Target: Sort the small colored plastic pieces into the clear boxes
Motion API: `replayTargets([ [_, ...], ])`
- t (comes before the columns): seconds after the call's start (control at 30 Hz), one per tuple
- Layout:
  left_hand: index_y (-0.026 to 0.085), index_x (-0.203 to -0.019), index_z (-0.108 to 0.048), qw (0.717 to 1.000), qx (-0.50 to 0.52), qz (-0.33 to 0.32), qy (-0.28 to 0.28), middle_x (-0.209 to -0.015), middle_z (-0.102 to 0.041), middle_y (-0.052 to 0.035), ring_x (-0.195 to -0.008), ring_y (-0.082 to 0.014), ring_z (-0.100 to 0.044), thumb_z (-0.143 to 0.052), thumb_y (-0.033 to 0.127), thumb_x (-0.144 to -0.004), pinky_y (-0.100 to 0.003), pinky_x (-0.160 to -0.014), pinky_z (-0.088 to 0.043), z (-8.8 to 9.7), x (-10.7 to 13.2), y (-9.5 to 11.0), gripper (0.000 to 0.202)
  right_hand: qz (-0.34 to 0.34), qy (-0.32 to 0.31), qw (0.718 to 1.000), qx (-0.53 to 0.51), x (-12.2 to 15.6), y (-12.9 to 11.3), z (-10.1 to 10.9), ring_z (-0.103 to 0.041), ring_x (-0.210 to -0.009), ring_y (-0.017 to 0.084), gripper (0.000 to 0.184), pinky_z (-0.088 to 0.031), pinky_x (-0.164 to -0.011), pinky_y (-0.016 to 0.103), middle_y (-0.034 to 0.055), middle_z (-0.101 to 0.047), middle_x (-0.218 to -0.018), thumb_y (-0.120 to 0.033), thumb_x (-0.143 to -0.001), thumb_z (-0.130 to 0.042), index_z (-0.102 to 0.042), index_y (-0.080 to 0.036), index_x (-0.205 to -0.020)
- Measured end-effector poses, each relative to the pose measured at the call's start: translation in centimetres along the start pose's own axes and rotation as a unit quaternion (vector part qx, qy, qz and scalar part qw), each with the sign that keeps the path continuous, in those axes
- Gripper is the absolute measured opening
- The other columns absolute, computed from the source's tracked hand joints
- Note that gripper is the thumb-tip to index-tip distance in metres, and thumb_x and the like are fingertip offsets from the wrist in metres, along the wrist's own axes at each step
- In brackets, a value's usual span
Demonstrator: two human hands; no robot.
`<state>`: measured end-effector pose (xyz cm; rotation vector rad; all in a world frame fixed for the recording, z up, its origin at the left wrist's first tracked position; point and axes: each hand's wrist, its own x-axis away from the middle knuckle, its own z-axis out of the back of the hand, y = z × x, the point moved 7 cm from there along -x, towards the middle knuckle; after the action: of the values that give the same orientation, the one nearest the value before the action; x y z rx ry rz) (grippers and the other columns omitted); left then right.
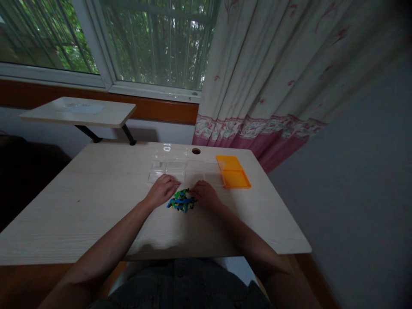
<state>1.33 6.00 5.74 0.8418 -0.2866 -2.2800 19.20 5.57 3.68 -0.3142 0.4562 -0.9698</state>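
A pile of small building-block pieces (182,202), blue, green, black and some yellow, lies on the table between my hands. My left hand (162,190) is at the pile's upper left, by the front edge of a clear divided box (175,166). Its fingers are bent and held together; anything between the tips is too small to make out. At the pile's right edge, my right hand (205,194) has its fingers curled in and touching or just over the pieces. Whatever it may pinch is hidden.
An orange open case (236,179) lies at the right end of the clear box. Behind the box is a round cable hole (196,151) in the pale table (96,206). A raised shelf (80,112) stands at the back left. A curtain (257,86) hangs behind the table.
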Motion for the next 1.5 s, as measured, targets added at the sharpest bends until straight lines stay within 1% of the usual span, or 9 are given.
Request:
replayTargets([
  [0.13,0.021,-0.114,-0.068,1.0,0.011,-0.024,-0.015,-0.099,-0.065,-0.0081,-0.098,-0.0214,-0.055,-0.05,0.03,-0.097,-0.038,-0.091,-0.046,-0.3,-0.2,1.1,0.026,-0.021,0.047,0.99,-0.131,0.0,0.6,0.2,-0.06,-0.077,0.013,0.011,-0.048,-0.073,0.025,0.0035,-0.064,-0.083,-0.026,-0.086,-0.068,-0.077,-0.02,-0.088],
  [0.3,0.022,-0.119,-0.065,0.998,0.022,-0.048,-0.036,-0.099,-0.065,-0.008,-0.099,-0.0216,-0.055,-0.049,0.032,-0.098,-0.038,-0.091,-0.046,-0.9,0.0,2.0,0.029,-0.041,0.058,0.976,-0.206,0.1,0.4,0.3,-0.061,-0.075,0.014,0.017,-0.049,-0.07,0.025,0.0029,-0.064,-0.082,-0.034,-0.086,-0.068,-0.077,-0.02,-0.086],
  [0.53,0.02,-0.11,-0.066,0.997,0.026,-0.051,-0.05,-0.097,-0.066,-0.0071,-0.098,-0.0208,-0.056,-0.049,0.034,-0.098,-0.037,-0.09,-0.045,-1.1,0.0,2.5,0.025,-0.023,0.017,0.976,-0.218,0.1,-0.3,-0.1,-0.062,-0.08,0.014,0.016,-0.051,-0.076,0.027,0.0034,-0.065,-0.084,-0.034,-0.087,-0.066,-0.078,-0.022,-0.088],
  [0.7,0.019,-0.098,-0.066,0.997,0.025,-0.048,-0.056,-0.09,-0.065,-0.0062,-0.092,-0.0205,-0.055,-0.049,0.034,-0.098,-0.037,-0.087,-0.045,-1.4,0.0,2.5,0.023,-0.018,0.022,0.975,-0.22,0.1,-0.2,-0.3,-0.063,-0.079,0.014,0.017,-0.05,-0.076,0.026,0.0036,-0.065,-0.084,-0.034,-0.087,-0.066,-0.078,-0.022,-0.088],
  [0.83,0.019,-0.096,-0.065,0.997,0.024,-0.05,-0.058,-0.09,-0.065,-0.0065,-0.092,-0.0207,-0.055,-0.047,0.033,-0.098,-0.037,-0.087,-0.045,-1.5,0.0,2.6,0.023,-0.021,0.014,0.975,-0.221,0.2,-0.3,-0.2,-0.062,-0.079,0.014,0.02,-0.051,-0.074,0.025,0.0039,-0.066,-0.085,-0.037,-0.087,-0.065,-0.078,-0.022,-0.089],
  [0.97,0.019,-0.095,-0.065,0.997,0.018,-0.042,-0.059,-0.09,-0.065,-0.0069,-0.092,-0.0208,-0.056,-0.047,0.033,-0.098,-0.037,-0.087,-0.046,-1.3,-0.1,2.6,0.023,-0.009,0.024,0.979,-0.202,0.2,-0.6,0.5,-0.062,-0.079,0.013,0.018,-0.05,-0.076,0.025,0.0039,-0.066,-0.084,-0.032,-0.089,-0.063,-0.077,-0.02,-0.09],
  [1.1,0.019,-0.094,-0.066,1.0,0.002,-0.019,-0.021,-0.088,-0.065,-0.0072,-0.091,-0.0212,-0.057,-0.048,0.034,-0.098,-0.039,-0.086,-0.046,-0.3,-0.2,1.6,0.023,-0.023,0.057,0.984,-0.169,0.3,0.2,1.5,-0.062,-0.078,0.014,0.016,-0.05,-0.073,0.025,0.0039,-0.066,-0.083,-0.029,-0.089,-0.064,-0.076,-0.019,-0.089],
  [1.3,0.019,-0.091,-0.066,0.995,-0.029,0.047,0.086,-0.087,-0.066,-0.0073,-0.089,-0.0214,-0.056,-0.052,0.033,-0.096,-0.038,-0.085,-0.046,2.0,0.0,-1.0,0.021,-0.02,0.085,0.994,-0.066,0.4,1.9,2.7,-0.061,-0.082,0.016,0.015,-0.049,-0.078,0.029,0.0057,-0.066,-0.083,-0.023,-0.09,-0.062,-0.075,-0.018,-0.089],
  [1.5,0.02,-0.091,-0.068,0.985,-0.062,0.088,0.134,-0.086,-0.069,-0.0064,-0.088,-0.0217,-0.057,-0.052,0.032,-0.096,-0.039,-0.085,-0.044,3.3,0.3,-2.8,0.02,0.013,0.018,0.999,0.033,0.4,2.4,2.0,-0.06,-0.085,0.018,0.016,-0.047,-0.081,0.03,0.0071,-0.068,-0.086,-0.02,-0.091,-0.06,-0.076,-0.018,-0.093],
])
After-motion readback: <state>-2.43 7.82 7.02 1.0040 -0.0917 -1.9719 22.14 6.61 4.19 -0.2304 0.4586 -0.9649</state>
